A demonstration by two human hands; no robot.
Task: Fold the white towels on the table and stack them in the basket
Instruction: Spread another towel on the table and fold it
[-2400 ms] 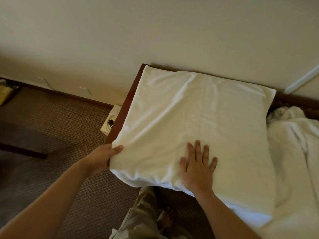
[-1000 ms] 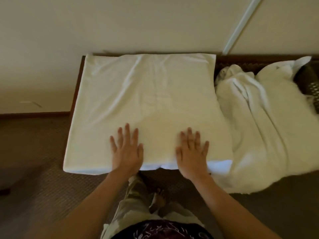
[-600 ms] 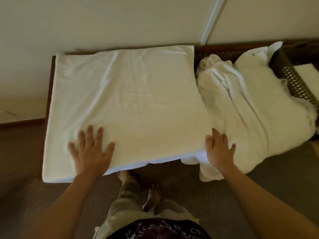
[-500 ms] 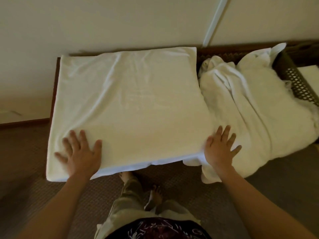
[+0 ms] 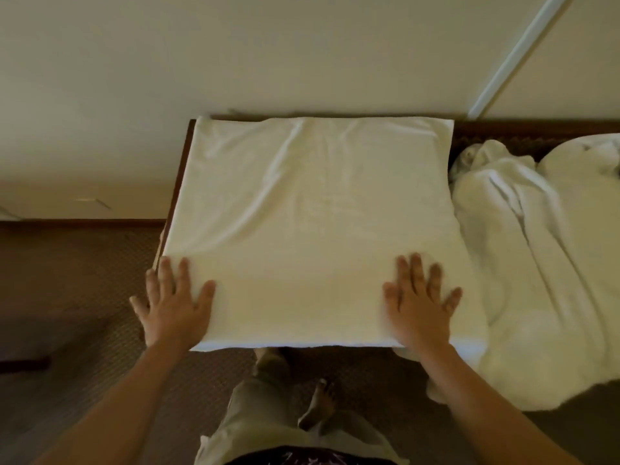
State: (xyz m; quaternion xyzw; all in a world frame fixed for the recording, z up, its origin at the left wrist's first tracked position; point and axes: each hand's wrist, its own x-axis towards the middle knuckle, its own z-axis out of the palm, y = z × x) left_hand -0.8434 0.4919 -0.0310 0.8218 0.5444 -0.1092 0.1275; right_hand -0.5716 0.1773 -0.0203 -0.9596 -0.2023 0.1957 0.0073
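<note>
White terry cloth covered most of the head view. The flat, square-folded white towel [image 5: 312, 223] lay spread on the dark wooden table [image 5: 183, 169], of which only the left edge strip showed beside the towel. The towel's far edge ran along the base of the cream wall [image 5: 235, 55], and its near edge hung slightly over the table's front. Shallow creases crossed its upper left part.

The left hand [image 5: 174, 303] lay palm down on the near left corner of the folded towel, fingers straight and spread; its outer fingers reached past the towel's left edge. The right hand [image 5: 419, 303] lay palm down near the near right corner, fingers likewise straight and spread, with slight motion blur. Neither hand curled around or pinched the cloth; both pressed flat on it.

The heap of rumpled white towels [image 5: 536, 263] lay immediately right of the folded towel, touching its right edge and draping over the table's front. A dark band [image 5: 536, 129] showed behind the heap; its nature could not be determined.

Below the table edge, brown patterned carpet [image 5: 84, 297] was visible, together with the person's olive trousers [image 5: 261, 414] and one bare foot [image 5: 320, 404]. A white vertical strip [image 5: 523, 52] ran up the wall at upper right.
</note>
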